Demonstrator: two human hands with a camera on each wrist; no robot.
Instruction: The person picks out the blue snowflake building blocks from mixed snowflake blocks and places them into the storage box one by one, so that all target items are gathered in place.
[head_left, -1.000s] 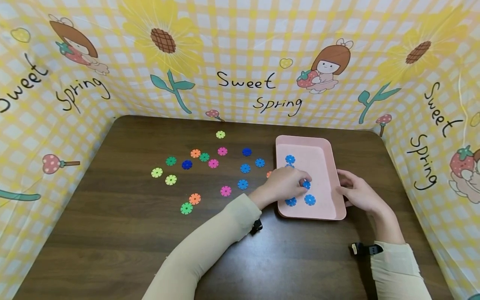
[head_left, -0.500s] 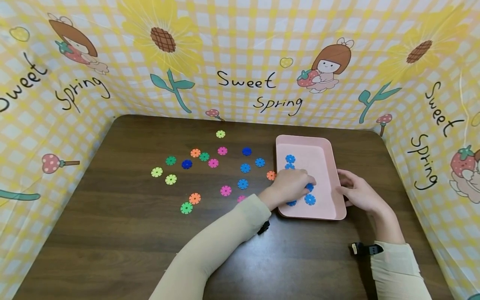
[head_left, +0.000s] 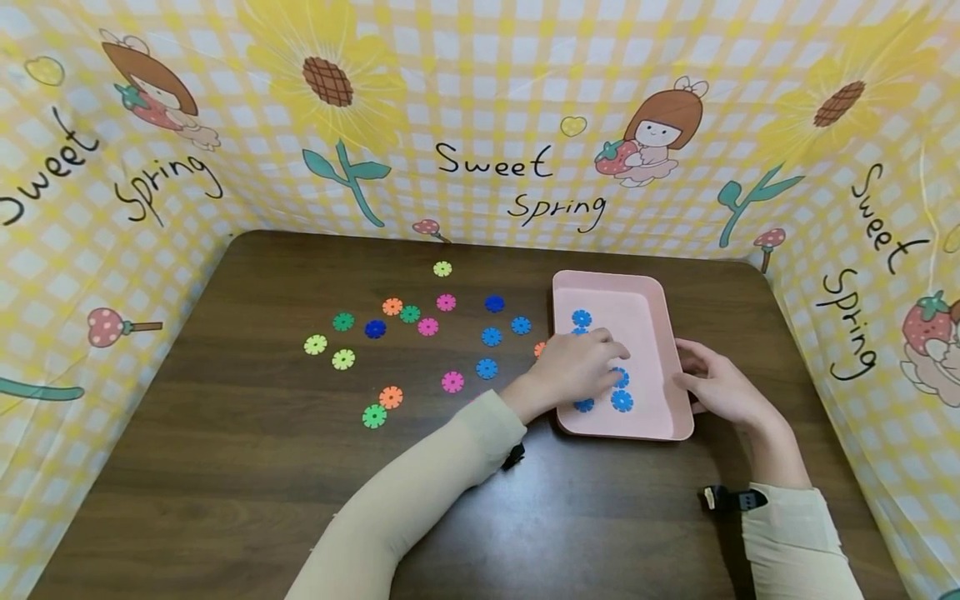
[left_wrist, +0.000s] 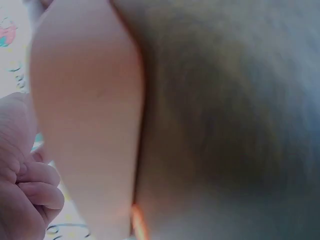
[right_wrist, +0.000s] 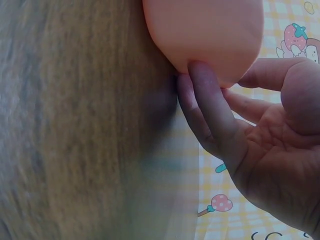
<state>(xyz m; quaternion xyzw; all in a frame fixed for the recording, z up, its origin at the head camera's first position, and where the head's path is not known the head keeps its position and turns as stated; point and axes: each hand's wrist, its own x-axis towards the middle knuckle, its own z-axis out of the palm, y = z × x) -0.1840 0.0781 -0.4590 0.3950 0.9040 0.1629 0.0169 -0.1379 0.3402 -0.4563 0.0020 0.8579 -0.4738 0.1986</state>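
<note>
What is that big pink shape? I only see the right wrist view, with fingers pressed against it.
Observer: It is a shallow pink tray lying flat on a brown table; the right hand touches its right rim.
Visitor: Is anything in it?
Observer: Yes, several light blue flower-shaped discs lie inside.
Visitor: Where is the other hand?
Observer: The left hand reaches over the tray's left rim, covering some of the discs; I cannot tell whether it holds one.
Visitor: Are there more discs?
Observer: Many, to the left of the tray on the table: pink, orange, green, yellow-green and blue ones.
</note>
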